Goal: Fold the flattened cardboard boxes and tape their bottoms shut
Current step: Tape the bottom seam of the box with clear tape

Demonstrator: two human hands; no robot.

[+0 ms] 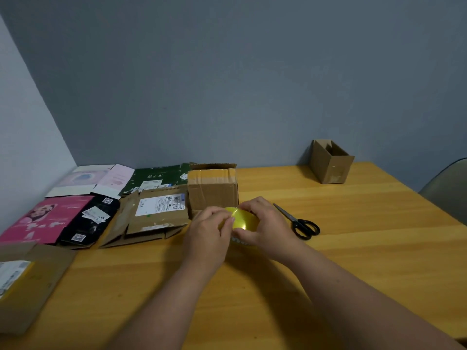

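One wooden table (341, 248) carries everything, set against a grey-blue wall; its right edge runs off toward a chair (449, 188) that is only partly in view. Two boxes stand folded up: a brown one (213, 190) near the back edge at the middle, its yellowish-taped face upward, and a smaller open box (329, 162) close to the back right corner. Flattened cartons crowd the left half, about seven that I can count: a pale one (78, 181), a light pink one (116, 180) and a green one (156, 179) along the back edge; a bright pink one (43, 221), a black one (88, 223) and a brown one with a white label (149, 218) in front of them; and one more brown sheet (30, 281) at the left edge, cut off by the frame. Some overlap, so the count is uncertain. The right half and the front of the table lie bare. One pair of black-handled scissors (298, 221) lies just right of the hands. The left hand (209, 233) and right hand (262, 223) are close together, both gripping one yellow tape roll (238, 219) just in front of the taped box; the left fingertips pinch at its edge. Much of the roll is hidden by the fingers, and whether a tape end is lifted is hard to make out.
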